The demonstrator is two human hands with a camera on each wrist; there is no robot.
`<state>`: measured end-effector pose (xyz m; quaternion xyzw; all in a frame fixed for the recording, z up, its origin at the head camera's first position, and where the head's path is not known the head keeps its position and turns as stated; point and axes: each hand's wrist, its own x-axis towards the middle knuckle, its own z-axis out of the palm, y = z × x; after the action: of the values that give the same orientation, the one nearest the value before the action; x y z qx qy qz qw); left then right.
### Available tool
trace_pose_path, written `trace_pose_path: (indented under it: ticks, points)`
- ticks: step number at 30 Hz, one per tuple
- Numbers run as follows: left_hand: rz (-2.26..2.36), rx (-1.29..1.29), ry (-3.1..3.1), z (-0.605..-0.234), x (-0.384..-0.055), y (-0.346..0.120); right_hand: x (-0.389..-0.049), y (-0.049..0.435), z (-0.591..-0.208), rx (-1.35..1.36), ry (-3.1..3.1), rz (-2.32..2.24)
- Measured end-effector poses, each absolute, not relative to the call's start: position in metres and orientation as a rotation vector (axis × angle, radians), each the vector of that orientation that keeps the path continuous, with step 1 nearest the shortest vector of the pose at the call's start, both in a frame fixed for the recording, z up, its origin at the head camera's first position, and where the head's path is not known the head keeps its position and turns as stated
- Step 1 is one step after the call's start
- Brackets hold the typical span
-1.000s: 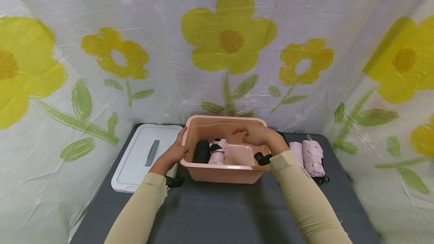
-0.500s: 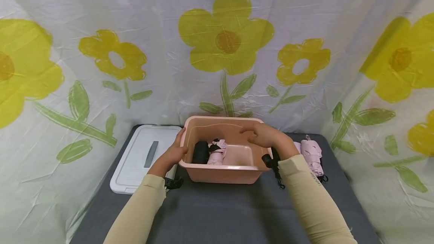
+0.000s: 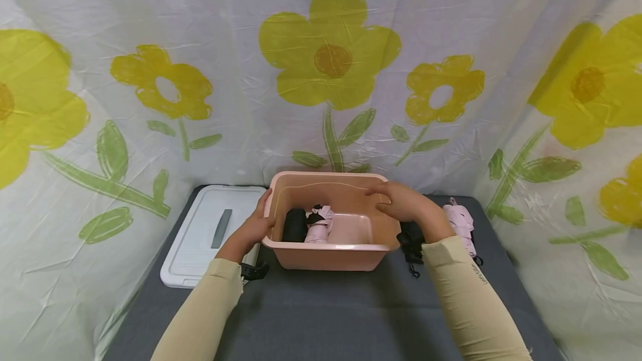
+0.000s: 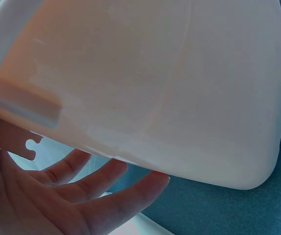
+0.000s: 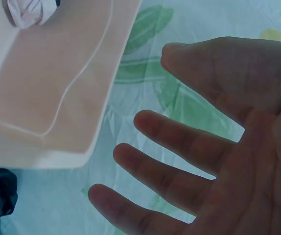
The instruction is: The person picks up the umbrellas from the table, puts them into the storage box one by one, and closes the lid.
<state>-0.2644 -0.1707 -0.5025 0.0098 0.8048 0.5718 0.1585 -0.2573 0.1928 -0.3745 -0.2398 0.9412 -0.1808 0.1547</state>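
A salmon-pink storage bin (image 3: pixel 331 261) stands at the table's back middle. Inside, at its left end, a black rolled bundle (image 3: pixel 295 225) lies beside a pink rolled cloth bundle (image 3: pixel 319 229) with black trim. My left hand (image 3: pixel 251 228) grips the bin's left side, its thumb at the rim. In the left wrist view, fingertips (image 4: pixel 161 178) touch the bin's outer wall. Over the bin's right rim is my right hand (image 3: pixel 405 205), holding nothing. The right wrist view shows its fingers (image 5: pixel 179 137) spread and apart from the bin wall.
A white lid (image 3: pixel 200 238) with a grey handle lies flat to the left. Right of the bin lie a black cloth bundle (image 3: pixel 412 243) with a small hook and a pink rolled bundle (image 3: pixel 460 224), partly behind my right sleeve. A flowered curtain (image 3: pixel 241 71) hangs behind the table.
My right hand has moved rightward from over the bin's inside to its right rim. The left hand keeps its place on the bin. More of the black bundle on the right now shows.
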Motion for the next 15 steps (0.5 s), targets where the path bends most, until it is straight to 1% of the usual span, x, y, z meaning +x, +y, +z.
trace_pose_path:
  ticks: [15]
  points:
    - [1.637,0.021,2.317,-0.511,-0.267,-0.171,-0.245,0.222,-0.382,-0.619,2.816,-0.572]
